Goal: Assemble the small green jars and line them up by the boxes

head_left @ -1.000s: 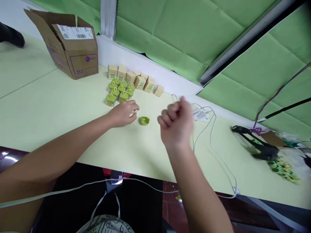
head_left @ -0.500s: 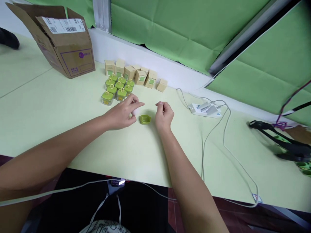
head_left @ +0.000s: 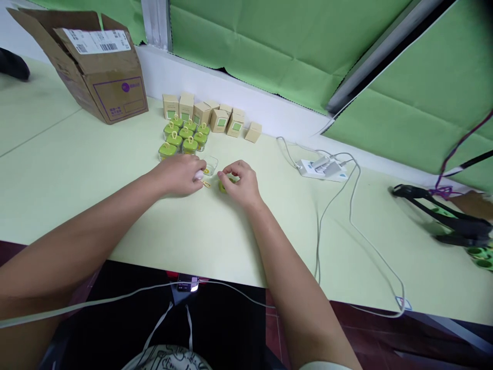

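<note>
Small loose parts crowd the space between your hands

Take the clear container (head_left: 211, 164) as your landmark. Your left hand (head_left: 179, 172) is to its left and on its near side, fingers curled in tight, with the thumb and forefinger closed on a small pale piece (head_left: 198, 175) that they mostly hide. Your right hand (head_left: 244, 186) is to the container's right, also on the near side, thumb and forefinger bent into a ring with a narrow gap, around the green piece (head_left: 222, 187). Whether they grip it or only touch it, I cannot tell. A yellow loop (head_left: 207, 184) lies on the table (head_left: 200, 231) just on the container's near side, by your left fingertips.

The container looks easiest to upset: your left fingers are so near that a small outward flick could knock it, and its see-through rim is easy to misjudge. The loop is thin, so a careless sweep could push it out of reach. An uneven pinch could shoot the pale piece loose, and pressing one edge of the green piece could make it tip or skid. The green-lidded jars (head_left: 186, 133), behind and left of the container, stand so close together that nudging one would probably shift its neighbours
</note>
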Demonstrator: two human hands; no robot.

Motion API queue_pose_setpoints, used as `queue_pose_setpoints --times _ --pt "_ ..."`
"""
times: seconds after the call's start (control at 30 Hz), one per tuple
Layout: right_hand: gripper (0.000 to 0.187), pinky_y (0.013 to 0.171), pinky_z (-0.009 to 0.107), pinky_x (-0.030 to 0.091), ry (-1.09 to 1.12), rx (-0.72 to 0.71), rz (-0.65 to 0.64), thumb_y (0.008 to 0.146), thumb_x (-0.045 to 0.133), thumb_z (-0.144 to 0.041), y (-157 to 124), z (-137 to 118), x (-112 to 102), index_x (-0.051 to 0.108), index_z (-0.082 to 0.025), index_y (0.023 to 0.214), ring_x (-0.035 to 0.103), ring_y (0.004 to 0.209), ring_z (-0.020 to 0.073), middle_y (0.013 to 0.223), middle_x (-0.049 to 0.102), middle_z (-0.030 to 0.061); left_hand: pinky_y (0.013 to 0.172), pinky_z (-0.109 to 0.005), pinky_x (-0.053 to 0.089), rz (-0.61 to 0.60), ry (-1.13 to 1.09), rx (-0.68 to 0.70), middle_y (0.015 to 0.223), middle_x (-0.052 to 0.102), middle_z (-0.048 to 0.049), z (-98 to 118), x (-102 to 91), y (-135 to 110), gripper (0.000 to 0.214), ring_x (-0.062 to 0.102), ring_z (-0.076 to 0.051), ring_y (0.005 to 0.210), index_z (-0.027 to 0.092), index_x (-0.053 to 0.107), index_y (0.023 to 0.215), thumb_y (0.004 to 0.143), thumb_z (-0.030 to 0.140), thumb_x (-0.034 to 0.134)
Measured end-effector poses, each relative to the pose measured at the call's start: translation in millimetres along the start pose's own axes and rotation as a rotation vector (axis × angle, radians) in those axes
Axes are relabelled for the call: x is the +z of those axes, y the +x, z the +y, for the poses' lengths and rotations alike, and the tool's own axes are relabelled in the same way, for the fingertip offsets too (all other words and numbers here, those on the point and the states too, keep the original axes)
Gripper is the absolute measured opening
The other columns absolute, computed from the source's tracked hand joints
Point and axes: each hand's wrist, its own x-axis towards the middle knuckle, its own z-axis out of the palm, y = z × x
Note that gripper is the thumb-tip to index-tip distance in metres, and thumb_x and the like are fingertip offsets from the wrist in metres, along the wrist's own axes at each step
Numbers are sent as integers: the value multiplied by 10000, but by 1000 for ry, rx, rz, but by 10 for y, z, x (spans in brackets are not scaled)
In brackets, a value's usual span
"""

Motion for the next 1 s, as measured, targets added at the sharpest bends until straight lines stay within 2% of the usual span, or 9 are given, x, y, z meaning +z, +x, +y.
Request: queue_pose_setpoints --times 0.2,0.37,0.47,0.57,0.67,0.73,0.83,1.0 --pt "140 992 510 437 -266 -76 -243 948 743 -351 -108 -195 137 839 -249 950 537 1061 324 1027 745 110 609 -342 333 -8 0 0 971 757 -74 -13 33 -14 174 690 -273 880 231 672 966 869 319 557" --pt "141 1008 524 420 -286 -49 -269 975 704 -325 -136 -244 184 809 -251 918 519 1085 335 1027 754 109 618 -348 352 -8 -22 28 994 765 -74 -43 49 -11 155 696 -278 907 234 669 947 857 309 568" --pt "74 991 503 436 -250 -45 -238 939 698 -274 -118 -232 160 742 -232 897 554 1057 323 1004 755 97 631 -346 367 -1 -52 38 991 762 -72 -31 34 -13 148 695 -278 912 239 666 951 864 308 568" --pt "84 929 455 464 -146 6 -111 946 622 -290 -70 -177 98 651 -235 889 599 963 282 949 743 74 626 -342 378 -2 -94 9 979 751 -77 -5 9 -12 174 695 -278 887 241 663 1004 873 322 580" --pt "143 843 387 491 35 157 88 954 578 -375 -9 -73 40 582 -246 892 621 866 227 912 712 44 605 -338 372 -15 -106 -30 959 742 -84 5 6 -5 264 690 -279 835 240 649 1116 885 355 593" --pt "163 784 354 491 138 281 168 934 587 -401 24 6 23 559 -250 877 605 795 196 883 688 24 589 -336 357 -18 -95 -53 938 740 -85 -5 22 2 341 687 -283 803 239 626 1206 901 386 591" --pt "165 742 334 477 214 410 192 902 618 -390 55 102 25 556 -249 843 578 743 174 830 648 2 579 -334 350 -14 -71 -72 915 736 -89 -27 45 9 413 690 -293 788 243 595 1290 924 434 582" --pt "162 741 329 471 222 450 179 890 629 -385 64 149 31 557 -251 833 578 746 173 809 637 -6 586 -334 373 -3 -40 -108 937 739 -105 -25 -10 5 492 699 -323 835 228 582 1345 932 497 593"
